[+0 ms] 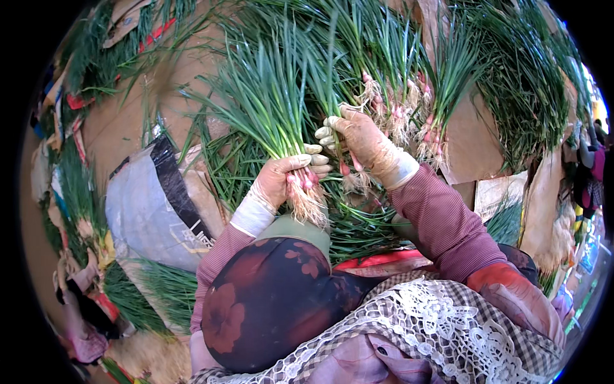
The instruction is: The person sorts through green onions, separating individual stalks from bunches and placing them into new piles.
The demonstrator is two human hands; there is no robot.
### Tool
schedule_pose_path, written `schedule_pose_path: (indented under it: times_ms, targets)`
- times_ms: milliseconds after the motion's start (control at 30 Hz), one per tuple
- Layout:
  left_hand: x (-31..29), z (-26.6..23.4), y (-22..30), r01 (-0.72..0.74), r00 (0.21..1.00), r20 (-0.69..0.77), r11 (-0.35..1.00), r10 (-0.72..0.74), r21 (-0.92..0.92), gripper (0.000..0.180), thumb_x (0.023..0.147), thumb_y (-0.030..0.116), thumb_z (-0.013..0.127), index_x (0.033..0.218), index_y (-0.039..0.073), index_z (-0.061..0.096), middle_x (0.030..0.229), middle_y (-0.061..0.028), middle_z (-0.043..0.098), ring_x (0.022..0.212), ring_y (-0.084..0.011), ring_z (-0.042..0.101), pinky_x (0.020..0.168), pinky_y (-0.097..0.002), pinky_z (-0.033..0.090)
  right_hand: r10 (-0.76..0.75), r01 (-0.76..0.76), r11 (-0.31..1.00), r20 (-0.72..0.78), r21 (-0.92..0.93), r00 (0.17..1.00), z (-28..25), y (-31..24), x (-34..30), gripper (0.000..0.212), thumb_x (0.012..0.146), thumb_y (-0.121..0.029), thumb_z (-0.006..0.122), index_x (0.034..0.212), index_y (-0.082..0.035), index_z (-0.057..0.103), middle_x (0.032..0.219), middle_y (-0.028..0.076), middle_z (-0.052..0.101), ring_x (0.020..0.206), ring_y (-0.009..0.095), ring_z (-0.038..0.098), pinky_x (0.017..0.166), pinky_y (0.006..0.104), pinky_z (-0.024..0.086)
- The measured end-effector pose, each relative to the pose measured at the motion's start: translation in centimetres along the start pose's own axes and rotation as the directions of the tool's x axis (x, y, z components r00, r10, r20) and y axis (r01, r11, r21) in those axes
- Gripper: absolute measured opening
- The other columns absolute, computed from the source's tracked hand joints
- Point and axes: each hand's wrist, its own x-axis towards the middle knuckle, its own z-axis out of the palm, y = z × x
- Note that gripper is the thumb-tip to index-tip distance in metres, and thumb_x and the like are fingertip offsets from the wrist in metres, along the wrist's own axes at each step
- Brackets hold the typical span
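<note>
Holding a thick onion bunch in the tightly curled left hand; pinching a few onions in the half-curled right hand, just right of that bunch.

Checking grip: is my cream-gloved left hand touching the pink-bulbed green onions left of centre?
Touching; head view shows the left hand clasping the onions, thumb above their bulbs.

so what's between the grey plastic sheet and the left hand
In the head view: beside the plastic sheet, beige sheeting, then green spring onion leaves toward the left hand.
</note>
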Motion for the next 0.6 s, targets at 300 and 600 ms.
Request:
schedule_pose_path:
  times_ms: [300,600]
  targets:
    - [0.1,0.7,-0.1,-0.113,0.993,0.060,0.980,0.104,0.167,0.045,0.074,0.009,0.055,0.113,-0.004,0.039,0.094,-0.0178,0.055,0.086,-0.0303,0.056,0.082,-0.0419,0.042,-0.094,0.102,0.994,-0.171,0.041,0.981,-1.3,-0.7,-1.0,0.014,0.086,-0.018,0.039,0.083,-0.007,0.047,0.057,-0.007,0.040,0.044,0.003,0.034,0.033,0.0152,0.025]
    - [-0.7,3.8,1.5,-0.180,0.981,0.143,0.890,0.131,0.419,0.054,0.072,0.011,0.058,0.118,-0.004,0.034,0.088,-0.0173,0.058,0.070,-0.0238,0.059,0.064,-0.0301,0.049,-0.397,0.433,0.901,-0.363,0.019,0.843,-13.2,-1.1,-5.1,0.018,0.080,-0.018,0.049,0.091,-0.004,0.052,0.082,0.008,0.053,0.058,0.012,0.048,0.046,0.0206,0.041]
